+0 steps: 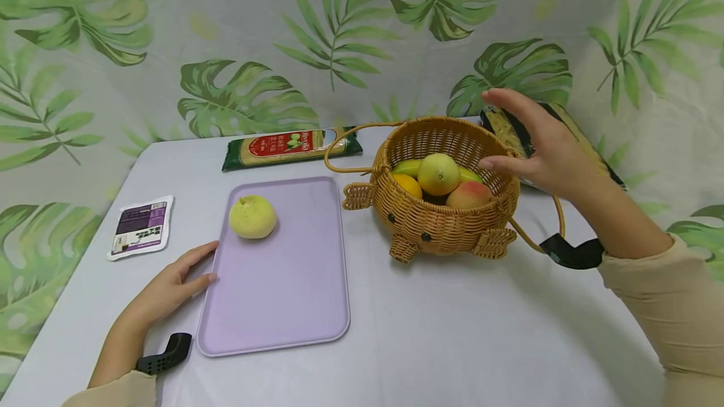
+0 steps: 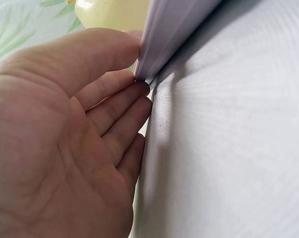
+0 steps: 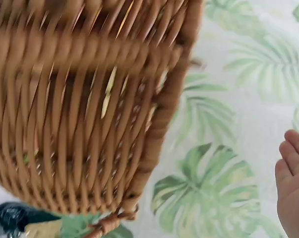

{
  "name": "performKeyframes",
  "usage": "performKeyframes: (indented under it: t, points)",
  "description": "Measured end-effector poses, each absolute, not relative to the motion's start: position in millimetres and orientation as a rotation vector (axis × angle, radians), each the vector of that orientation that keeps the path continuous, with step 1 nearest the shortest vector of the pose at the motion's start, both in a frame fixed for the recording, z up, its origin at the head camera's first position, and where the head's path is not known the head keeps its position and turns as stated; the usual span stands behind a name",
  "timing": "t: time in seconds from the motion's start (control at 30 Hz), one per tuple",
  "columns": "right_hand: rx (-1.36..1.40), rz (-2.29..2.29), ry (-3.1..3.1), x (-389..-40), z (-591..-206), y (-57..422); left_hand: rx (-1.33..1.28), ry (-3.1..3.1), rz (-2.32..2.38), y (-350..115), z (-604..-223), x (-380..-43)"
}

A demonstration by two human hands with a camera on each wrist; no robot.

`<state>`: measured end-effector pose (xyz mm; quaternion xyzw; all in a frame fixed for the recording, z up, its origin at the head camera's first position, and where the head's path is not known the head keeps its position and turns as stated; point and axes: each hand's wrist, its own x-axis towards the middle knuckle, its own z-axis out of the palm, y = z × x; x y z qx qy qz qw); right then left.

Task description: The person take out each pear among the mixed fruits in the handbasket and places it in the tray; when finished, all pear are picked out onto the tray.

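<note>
My left hand (image 1: 164, 291) rests at the left edge of a lilac tray (image 1: 283, 294), its thumb and fingertips touching the rim with fingers fairly straight. On the tray's far left part sits a round yellow-green fruit (image 1: 252, 217) with a short stem. My right hand (image 1: 551, 152) is raised over the right rim of a wicker basket (image 1: 452, 231) with an animal face, thumb and fingers spread, holding nothing. Inside the basket lie a pale green round fruit (image 1: 438, 174), an orange (image 1: 407, 186), a peach (image 1: 469, 195) and something banana-like (image 1: 407, 167), partly hidden.
A pasta packet (image 1: 291, 147) lies behind the tray. Another dark and yellow packet (image 1: 571, 137) lies behind my right hand. At the far left is a white and purple pouch (image 1: 141, 228). Basket handle loops (image 1: 334, 159) stick out sideways. A leaf-patterned cloth (image 1: 339, 30) stands behind the table.
</note>
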<state>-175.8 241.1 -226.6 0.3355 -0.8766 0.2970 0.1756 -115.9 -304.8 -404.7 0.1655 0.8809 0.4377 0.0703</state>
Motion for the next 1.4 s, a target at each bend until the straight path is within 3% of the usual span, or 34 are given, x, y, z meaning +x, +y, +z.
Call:
performKeyframes:
  t: [0.67, 1.4]
  points:
    - [0.966, 0.845, -2.986, -237.7, -257.1, 241.9, 0.503, 2.643, 1.319, -305.6, -404.8, -118.0]
    - [1.006, 0.767, -3.061, -249.5, -273.7, 234.5, 0.497, 2.637, 1.337, -305.3, -404.7, -117.0]
